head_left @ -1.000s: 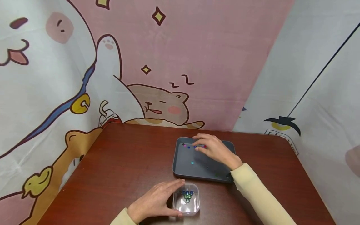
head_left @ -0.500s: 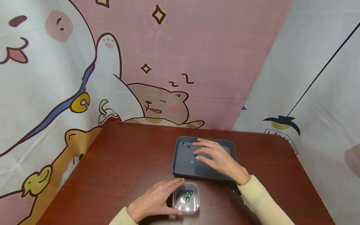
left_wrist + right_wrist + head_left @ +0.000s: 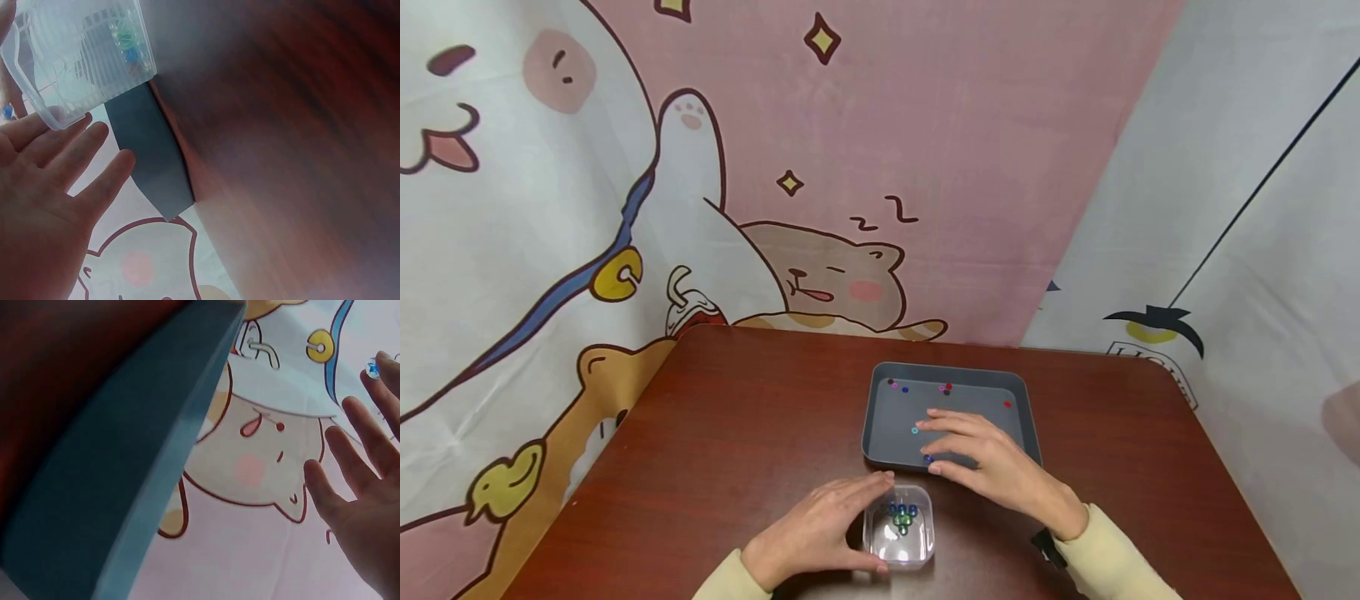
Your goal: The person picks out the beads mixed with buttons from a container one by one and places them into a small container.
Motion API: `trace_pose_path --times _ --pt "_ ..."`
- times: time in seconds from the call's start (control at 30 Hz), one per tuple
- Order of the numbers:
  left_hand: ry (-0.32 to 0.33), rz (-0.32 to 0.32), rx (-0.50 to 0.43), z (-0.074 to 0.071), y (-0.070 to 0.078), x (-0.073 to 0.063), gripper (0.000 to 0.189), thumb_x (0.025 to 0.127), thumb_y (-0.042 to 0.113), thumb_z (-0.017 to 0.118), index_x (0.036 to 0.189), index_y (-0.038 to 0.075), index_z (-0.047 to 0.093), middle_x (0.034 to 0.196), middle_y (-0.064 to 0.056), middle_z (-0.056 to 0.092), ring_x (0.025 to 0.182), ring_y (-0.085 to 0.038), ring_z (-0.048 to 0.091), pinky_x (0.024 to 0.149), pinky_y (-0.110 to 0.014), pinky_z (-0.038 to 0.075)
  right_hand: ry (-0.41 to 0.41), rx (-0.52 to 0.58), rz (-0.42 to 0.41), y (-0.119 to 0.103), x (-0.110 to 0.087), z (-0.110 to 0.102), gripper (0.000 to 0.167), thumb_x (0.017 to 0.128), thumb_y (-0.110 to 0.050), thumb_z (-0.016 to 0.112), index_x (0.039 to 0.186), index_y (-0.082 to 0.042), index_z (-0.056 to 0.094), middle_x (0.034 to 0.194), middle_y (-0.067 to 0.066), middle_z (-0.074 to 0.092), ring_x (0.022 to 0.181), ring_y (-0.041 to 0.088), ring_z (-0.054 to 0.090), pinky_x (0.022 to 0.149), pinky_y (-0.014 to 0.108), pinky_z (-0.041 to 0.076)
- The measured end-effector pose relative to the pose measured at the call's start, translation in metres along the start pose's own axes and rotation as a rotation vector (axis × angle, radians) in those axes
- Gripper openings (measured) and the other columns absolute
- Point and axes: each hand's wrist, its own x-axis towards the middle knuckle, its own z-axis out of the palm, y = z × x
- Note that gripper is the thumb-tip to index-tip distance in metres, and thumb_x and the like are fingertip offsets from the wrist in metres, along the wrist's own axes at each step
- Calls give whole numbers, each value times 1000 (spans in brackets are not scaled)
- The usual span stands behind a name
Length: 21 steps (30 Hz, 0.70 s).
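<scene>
My right hand (image 3: pixel 992 458) pinches a small clear blue bead (image 3: pixel 928 459) between thumb and index finger, above the tray's near edge. The bead (image 3: pixel 373 368) shows a star-like pattern in the right wrist view; the other fingers are spread. My left hand (image 3: pixel 823 529) holds a clear plastic box (image 3: pixel 925 550) at its left side, thumb at the near corner and index finger at the far one. Several blue and green beads (image 3: pixel 902 519) lie inside the box. In the left wrist view the remaining fingers of the left hand (image 3: pixel 56 181) extend loosely beside the box (image 3: pixel 81 56).
Behind the box lies a shallow grey tray (image 3: pixel 880 452) with scattered small beads: a turquoise ring-shaped one (image 3: pixel 914 431), a red one (image 3: pixel 1007 404), and several others along its far side. Both stand on a brown table (image 3: pixel 760 417). A cartoon-printed cloth (image 3: pixel 985 167) hangs behind.
My right hand has come from the tray's far side toward the box, carrying the blue bead. More beads at the back of the tray are uncovered. The left hand and box stay put.
</scene>
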Motion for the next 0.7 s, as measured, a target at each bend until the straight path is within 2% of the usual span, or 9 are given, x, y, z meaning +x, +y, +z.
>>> trace_pose_path --times 0.1,0.23,0.4,0.53,0.7 --pt "0 5 -10 0 0 0 99 82 68 76 154 7 47 157 -5 49 136 -21 55 106 -44 51 -19 32 -40 -5 -6 8 20 94 -25 79 114 -22 76 138 2 66 134 28 56 110 40 46" --pt "-3 9 -10 -1 0 0 99 82 68 76 154 7 47 157 -6 49 136 -21 55 105 -45 52 -55 52 -47 -13 -15 17 19 96 -28 76 115 -25 76 139 -1 65 134 25 56 105 43 50" --pt "1 19 17 0 -1 0 98 82 68 76 154 8 48 156 -6 50 137 -21 54 107 -43 51 -80 67 -32 -19 -22 25 23 92 -24 80 115 -26 76 138 -2 65 135 25 56 104 45 51" --pt "-12 10 12 0 -1 0 97 82 67 76 154 8 48 156 -5 50 138 -21 54 107 -45 51 -119 93 14 -23 -27 29 26 88 -22 84 113 -25 77 140 -4 64 138 21 53 105 44 51" --pt "-22 0 0 2 0 0 97 83 67 75 155 9 46 157 -5 49 138 -21 53 107 -46 51 -127 65 2 -27 -32 34 22 87 -23 84 109 -23 79 141 -4 64 137 22 54 102 46 52"
